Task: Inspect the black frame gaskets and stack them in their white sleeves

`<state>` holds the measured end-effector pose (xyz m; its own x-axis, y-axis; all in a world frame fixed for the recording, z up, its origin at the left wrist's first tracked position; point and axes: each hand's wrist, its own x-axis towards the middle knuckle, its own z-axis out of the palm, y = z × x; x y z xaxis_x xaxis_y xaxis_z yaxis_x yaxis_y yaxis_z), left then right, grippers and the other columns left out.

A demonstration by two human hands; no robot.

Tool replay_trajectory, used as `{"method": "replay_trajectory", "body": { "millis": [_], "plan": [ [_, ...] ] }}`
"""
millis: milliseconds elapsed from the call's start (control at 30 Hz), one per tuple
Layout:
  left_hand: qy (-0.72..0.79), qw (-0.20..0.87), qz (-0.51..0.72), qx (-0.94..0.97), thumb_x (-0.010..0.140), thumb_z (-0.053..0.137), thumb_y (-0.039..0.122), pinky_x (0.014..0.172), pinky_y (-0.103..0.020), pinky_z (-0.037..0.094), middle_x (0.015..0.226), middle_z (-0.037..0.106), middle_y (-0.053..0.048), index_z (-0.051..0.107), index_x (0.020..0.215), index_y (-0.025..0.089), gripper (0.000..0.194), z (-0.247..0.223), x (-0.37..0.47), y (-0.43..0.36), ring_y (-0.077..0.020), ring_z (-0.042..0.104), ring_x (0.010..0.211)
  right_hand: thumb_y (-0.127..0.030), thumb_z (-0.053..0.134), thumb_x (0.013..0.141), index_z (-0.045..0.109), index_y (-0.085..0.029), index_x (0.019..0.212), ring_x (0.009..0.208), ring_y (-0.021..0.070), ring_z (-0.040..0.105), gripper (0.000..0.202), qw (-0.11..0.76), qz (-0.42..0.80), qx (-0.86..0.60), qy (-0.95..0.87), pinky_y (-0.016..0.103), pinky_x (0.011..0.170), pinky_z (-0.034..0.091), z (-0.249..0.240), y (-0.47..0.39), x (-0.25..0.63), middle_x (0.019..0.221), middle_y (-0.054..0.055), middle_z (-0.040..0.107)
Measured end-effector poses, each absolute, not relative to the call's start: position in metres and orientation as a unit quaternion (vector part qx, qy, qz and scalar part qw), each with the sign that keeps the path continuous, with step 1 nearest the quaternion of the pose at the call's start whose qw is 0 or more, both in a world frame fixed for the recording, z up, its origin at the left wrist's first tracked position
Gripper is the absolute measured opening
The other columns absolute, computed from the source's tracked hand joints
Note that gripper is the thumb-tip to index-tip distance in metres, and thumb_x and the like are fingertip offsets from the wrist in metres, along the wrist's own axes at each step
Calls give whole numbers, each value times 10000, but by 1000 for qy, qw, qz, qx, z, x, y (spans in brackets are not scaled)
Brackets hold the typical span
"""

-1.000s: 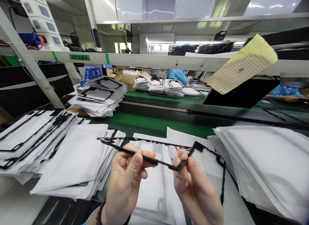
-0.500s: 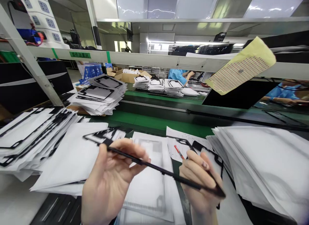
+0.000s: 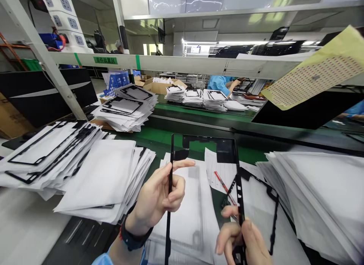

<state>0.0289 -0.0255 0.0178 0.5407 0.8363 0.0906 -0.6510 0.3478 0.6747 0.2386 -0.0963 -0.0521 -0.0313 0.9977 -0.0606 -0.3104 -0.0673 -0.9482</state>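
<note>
A thin black rectangular frame (image 3: 239, 181) stands roughly upright before me, held by its two long sides. My left hand (image 3: 162, 193) grips the left side between thumb and fingers, its index finger stretched across the opening. Lower down, my right hand (image 3: 241, 238) pinches the right side near the bottom. Behind the frame lie white sheets (image 3: 184, 204) in a translucent sleeve. Another black frame (image 3: 274, 219) rests on white paper to the right. The lower end of the held frame is out of view.
Stacks of white sheets with black frames (image 3: 48, 151) stand at left, more white sheets (image 3: 321, 193) at right. A red pen (image 3: 224, 185) lies on paper. A yellow dotted sheet (image 3: 315, 75) hangs at upper right. A person in blue (image 3: 218, 84) works beyond.
The held frame has turned from edge-on and slanted to upright, its opening facing me. My right hand has moved lower; my left hand has shifted right. The view has shifted slightly left.
</note>
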Motion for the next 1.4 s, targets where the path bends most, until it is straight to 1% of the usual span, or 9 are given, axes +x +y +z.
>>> {"method": "replay_trajectory", "body": {
  "millis": [100, 267, 367, 433, 500, 700, 933, 1167, 1400],
  "plan": [
    [160, 805, 461, 336, 1008, 333, 346, 397, -97, 238, 521, 362, 41, 661, 1166, 130, 423, 16, 26, -19, -19, 168, 378, -635, 418, 992, 431, -190, 1222, 297, 101, 442, 501, 573, 571, -450, -378, 181, 381, 296, -49, -91, 236, 590, 41, 650],
    [241, 787, 470, 320, 1004, 407, 332, 428, -116, 314, 561, 469, 13, 640, 1155, 82, 374, 6, 27, 13, -36, 356, 395, -554, 553, 952, 499, -166, 1099, 414, 150, 547, 418, 597, 549, -438, -388, 232, 446, 406, -41, -78, 237, 616, 49, 654],
    [268, 769, 487, 315, 978, 495, 335, 717, -239, 538, 979, 700, -141, 587, 1235, 135, 339, -5, 33, 27, -178, 692, 836, -549, 614, 920, 490, -176, 1100, 483, 165, 598, 432, 616, 532, -424, -396, 249, 499, 457, -40, -61, 243, 681, 53, 680],
    [275, 756, 490, 337, 946, 568, 310, 916, -324, 525, 1285, 629, -163, 591, 1261, 175, 343, -15, 36, 28, -258, 625, 1177, -567, 645, 892, 479, -181, 1103, 510, 173, 615, 470, 622, 526, -416, -403, 260, 523, 475, -40, -48, 248, 709, 60, 693],
    [280, 739, 488, 370, 907, 636, 277, 974, -318, 500, 1392, 561, -135, 640, 1231, 187, 337, -24, 36, 26, -275, 547, 1292, -579, 678, 858, 481, -181, 1107, 525, 173, 617, 508, 632, 519, -413, -400, 267, 539, 486, -40, -35, 254, 722, 64, 699],
    [339, 683, 512, 397, 789, 789, 232, 909, -261, 554, 1281, 636, -159, 677, 1190, 143, 426, -38, 28, 17, -268, 613, 1213, -503, 772, 808, 583, -173, 1159, 707, 158, 666, 518, 636, 550, -391, -374, 259, 692, 545, -43, -16, 266, 878, 83, 730],
    [352, 669, 517, 402, 745, 832, 228, 838, -217, 593, 1154, 698, -157, 710, 1118, 119, 407, -38, 23, 12, -244, 685, 1086, -371, 705, 921, 682, -213, 1194, 966, 158, 681, 316, 580, 601, -357, -417, 233, 816, 559, -46, -21, 284, 1217, 88, 670],
    [345, 680, 525, 378, 685, 876, 268, 807, -192, 602, 1111, 717, -135, 721, 1098, 135, 461, -45, 24, 10, -223, 706, 1031, -405, 762, 873, 389, -299, 1490, 874, 144, 704, 729, 588, 590, -377, -406, 207, 766, 576, -54, -19, 291, 1207, 87, 677],
    [387, 636, 553, 373, 682, 872, 327, 747, -196, 610, 1013, 746, -114, 719, 1083, 133, 471, -53, 16, 2, -183, 732, 918, -492, 749, 847, 424, -290, 1432, 901, 164, 696, 699, 561, 555, -413, -454, 253, 785, 574, -62, -10, 276, 1184, 83, 683]
  ]
}}
